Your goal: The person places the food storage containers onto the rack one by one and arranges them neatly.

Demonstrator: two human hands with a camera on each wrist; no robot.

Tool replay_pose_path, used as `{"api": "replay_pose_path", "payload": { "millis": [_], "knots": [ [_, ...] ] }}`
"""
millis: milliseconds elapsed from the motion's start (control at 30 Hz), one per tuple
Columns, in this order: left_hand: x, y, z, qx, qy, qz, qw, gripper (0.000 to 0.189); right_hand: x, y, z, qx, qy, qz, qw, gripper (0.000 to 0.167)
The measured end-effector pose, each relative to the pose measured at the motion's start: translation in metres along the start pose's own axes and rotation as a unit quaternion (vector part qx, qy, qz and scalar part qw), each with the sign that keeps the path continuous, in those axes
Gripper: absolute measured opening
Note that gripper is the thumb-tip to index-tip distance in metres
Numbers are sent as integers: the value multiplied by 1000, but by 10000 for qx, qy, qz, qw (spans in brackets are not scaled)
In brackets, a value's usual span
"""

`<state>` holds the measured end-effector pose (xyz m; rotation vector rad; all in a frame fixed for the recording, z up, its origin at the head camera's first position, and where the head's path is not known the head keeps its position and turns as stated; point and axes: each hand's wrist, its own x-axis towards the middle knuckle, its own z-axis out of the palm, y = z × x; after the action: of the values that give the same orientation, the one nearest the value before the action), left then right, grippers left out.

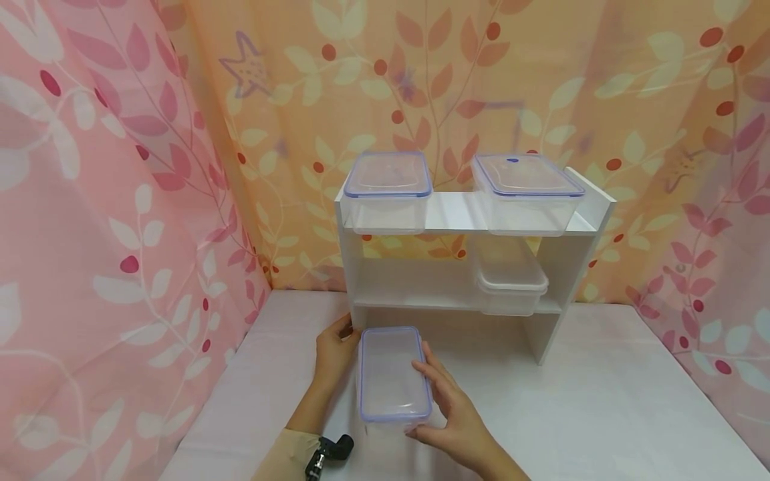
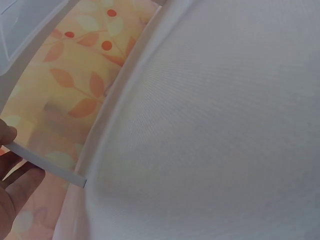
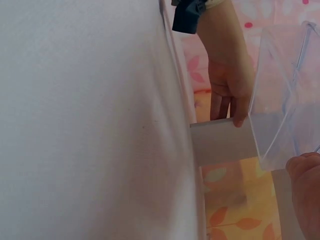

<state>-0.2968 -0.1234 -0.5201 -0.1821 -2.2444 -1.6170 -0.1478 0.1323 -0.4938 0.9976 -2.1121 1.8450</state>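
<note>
A clear plastic food container with a blue-edged lid [image 1: 395,377] is in my right hand [image 1: 456,407], held from its right side, thumb at the near end and fingers along the lid's edge. In the right wrist view the container [image 3: 275,95] appears above the white table. My left hand [image 1: 333,351] grips the lower front edge of the white shelf unit's left side panel [image 1: 350,280]. The left wrist view shows the thumb on one face of that panel [image 2: 50,167] and fingers on the other. The container is in front of the shelf's bottom opening, near the left hand.
On the shelf's top board [image 1: 451,212] stand two blue-edged containers, one left [image 1: 388,184] and one right [image 1: 529,187]. A white-lidded container [image 1: 512,277] is on the middle board [image 1: 415,284], at its right. Patterned curtains [image 1: 289,220] enclose the white table [image 1: 631,401].
</note>
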Motion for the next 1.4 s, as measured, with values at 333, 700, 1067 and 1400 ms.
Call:
{"api": "replay_pose_path", "payload": {
  "millis": [333,700,1067,1400],
  "knots": [
    [0,-1,0,-51,30,-4,10000,39,8,-9,-4,104,48,-181,9998,92],
    [1,-1,0,34,30,-92,9999,40,15,-17,-11,86,93,-248,9996,91],
    [1,-4,2,47,54,-49,10000,40,27,-26,-17,67,139,-363,9992,89],
    [1,-5,1,19,59,-91,9999,42,40,-35,-25,117,111,-268,9995,90]
  ]
}}
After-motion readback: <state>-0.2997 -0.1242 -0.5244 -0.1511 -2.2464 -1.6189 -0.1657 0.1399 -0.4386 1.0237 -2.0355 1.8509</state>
